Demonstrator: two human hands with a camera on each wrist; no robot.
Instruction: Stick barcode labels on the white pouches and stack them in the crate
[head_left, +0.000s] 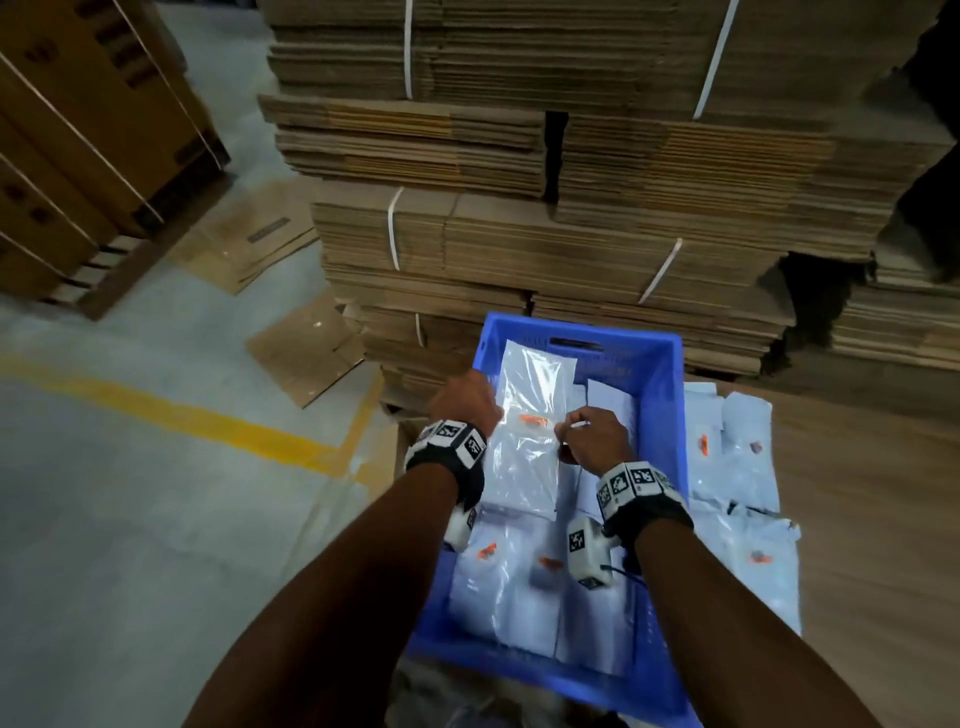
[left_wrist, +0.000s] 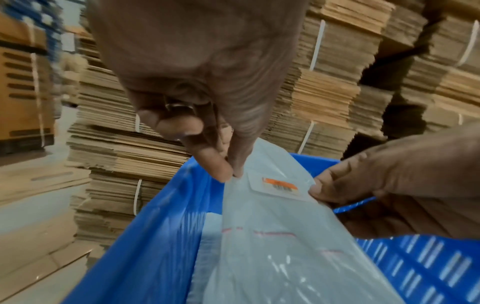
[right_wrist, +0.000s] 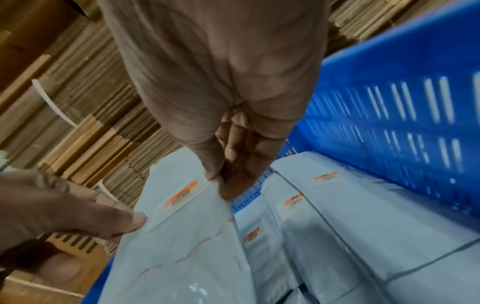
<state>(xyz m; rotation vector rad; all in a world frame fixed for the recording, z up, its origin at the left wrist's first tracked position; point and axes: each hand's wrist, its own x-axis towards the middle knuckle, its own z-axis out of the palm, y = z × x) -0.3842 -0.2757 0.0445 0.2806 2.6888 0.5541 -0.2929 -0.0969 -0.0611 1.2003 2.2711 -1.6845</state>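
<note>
I hold one white pouch (head_left: 527, 441) by its two side edges over the blue crate (head_left: 662, 374). My left hand (head_left: 491, 410) pinches its left edge, thumb against finger (left_wrist: 218, 164). My right hand (head_left: 563, 431) pinches the right edge (right_wrist: 223, 189). An orange-striped barcode label (left_wrist: 280, 185) sits on the pouch between the two hands, also seen as the label (right_wrist: 182, 195) in the right wrist view. Under it, several labelled pouches (right_wrist: 324, 216) lie stacked in the crate. The pouch tilts, its far end higher.
More white pouches (head_left: 743, 467) lie on the cardboard surface right of the crate. Strapped stacks of flat cardboard (head_left: 519, 234) rise just behind the crate. On the left are bare concrete floor with a yellow line (head_left: 182, 415) and strapped boxes (head_left: 78, 156).
</note>
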